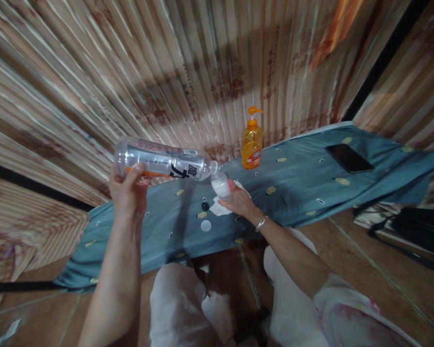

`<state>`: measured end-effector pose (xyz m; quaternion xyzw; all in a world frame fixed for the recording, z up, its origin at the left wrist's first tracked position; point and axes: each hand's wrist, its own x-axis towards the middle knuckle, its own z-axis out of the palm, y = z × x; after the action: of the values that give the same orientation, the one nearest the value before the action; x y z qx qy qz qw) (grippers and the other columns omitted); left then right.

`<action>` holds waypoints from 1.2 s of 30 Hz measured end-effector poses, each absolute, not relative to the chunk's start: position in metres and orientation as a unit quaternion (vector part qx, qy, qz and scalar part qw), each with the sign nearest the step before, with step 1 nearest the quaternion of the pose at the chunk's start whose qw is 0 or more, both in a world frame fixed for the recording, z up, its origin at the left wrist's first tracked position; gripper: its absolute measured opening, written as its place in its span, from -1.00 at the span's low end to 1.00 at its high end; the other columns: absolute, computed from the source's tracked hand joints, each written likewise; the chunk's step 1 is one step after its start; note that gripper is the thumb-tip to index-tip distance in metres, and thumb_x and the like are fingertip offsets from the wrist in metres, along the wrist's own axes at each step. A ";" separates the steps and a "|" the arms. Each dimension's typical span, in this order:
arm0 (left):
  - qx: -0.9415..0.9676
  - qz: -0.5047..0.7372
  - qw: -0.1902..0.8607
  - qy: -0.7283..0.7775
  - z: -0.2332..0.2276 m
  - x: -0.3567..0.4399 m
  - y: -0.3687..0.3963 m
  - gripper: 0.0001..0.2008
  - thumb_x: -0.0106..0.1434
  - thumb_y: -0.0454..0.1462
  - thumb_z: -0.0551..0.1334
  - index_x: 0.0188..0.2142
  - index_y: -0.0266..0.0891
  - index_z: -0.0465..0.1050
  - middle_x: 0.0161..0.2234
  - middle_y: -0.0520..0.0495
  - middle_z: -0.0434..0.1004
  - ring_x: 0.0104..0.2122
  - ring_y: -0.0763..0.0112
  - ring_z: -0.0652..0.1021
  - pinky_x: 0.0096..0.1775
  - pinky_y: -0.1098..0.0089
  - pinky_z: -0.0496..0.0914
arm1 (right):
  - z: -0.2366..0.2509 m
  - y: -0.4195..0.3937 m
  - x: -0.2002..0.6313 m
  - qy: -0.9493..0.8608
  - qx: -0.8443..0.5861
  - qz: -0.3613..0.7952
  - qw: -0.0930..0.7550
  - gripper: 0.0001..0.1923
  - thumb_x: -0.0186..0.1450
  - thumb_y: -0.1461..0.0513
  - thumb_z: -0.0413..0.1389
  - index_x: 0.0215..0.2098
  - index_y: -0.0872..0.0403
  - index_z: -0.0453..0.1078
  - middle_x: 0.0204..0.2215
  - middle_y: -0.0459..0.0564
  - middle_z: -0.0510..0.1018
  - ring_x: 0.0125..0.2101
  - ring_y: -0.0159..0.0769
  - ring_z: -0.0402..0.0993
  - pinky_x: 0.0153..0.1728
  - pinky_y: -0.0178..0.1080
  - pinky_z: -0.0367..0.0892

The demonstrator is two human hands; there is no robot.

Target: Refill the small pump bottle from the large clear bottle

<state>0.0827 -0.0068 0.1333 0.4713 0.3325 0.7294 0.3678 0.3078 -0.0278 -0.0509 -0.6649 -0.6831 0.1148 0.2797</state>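
Observation:
My left hand (128,190) grips a large clear plastic bottle (162,163), tipped on its side with its open neck pointing right. That neck meets the mouth of a small white bottle (220,185), which my right hand (240,201) holds upright just above the blue cloth-covered surface (296,193). A white tissue (217,208) lies under my right hand. A white cap (206,225) and a small dark cap (205,206) lie on the cloth close by.
An orange pump dispenser bottle (252,143) stands at the back of the cloth by the corrugated wall. A black phone (349,158) lies flat at the right end. A black bag (417,231) sits on the floor at right. My knees are below.

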 end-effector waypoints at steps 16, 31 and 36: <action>0.487 0.723 0.354 0.338 0.132 0.080 -0.005 -0.56 -0.28 -0.30 0.54 -0.36 -0.17 0.46 -0.38 0.08 0.44 -0.32 0.42 0.48 -0.21 0.31 0.49 | -0.049 -0.029 0.308 -0.683 -0.662 0.123 0.284 -0.21 0.21 0.07 0.30 0.24 0.26 0.11 -0.01 0.29 0.61 0.01 -0.02 0.59 -0.03 -0.20 0.43; 0.511 0.708 0.357 0.331 0.135 0.080 -0.003 -0.49 -0.24 -0.32 0.52 -0.23 -0.11 0.50 -0.35 0.05 0.49 -0.25 0.33 0.54 -0.17 0.25 0.50 | -0.047 -0.030 0.308 -0.683 -0.661 0.131 0.284 -0.19 0.21 0.07 0.30 0.25 0.28 0.11 0.00 0.28 0.60 0.01 -0.03 0.58 -0.04 -0.20 0.43; 0.507 0.709 0.353 0.340 0.135 0.080 -0.001 -0.55 -0.26 -0.31 0.53 -0.32 -0.15 0.47 -0.37 0.06 0.49 -0.26 0.35 0.52 -0.21 0.29 0.49 | -0.048 -0.029 0.308 -0.680 -0.664 0.125 0.284 -0.17 0.20 0.06 0.31 0.26 0.27 0.10 0.00 0.29 0.61 0.00 0.00 0.58 -0.04 -0.19 0.44</action>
<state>0.0799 -0.0015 0.1347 0.5067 0.3405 0.7091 0.3529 0.3079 -0.0292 -0.0477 -0.6643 -0.6800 0.1254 0.2839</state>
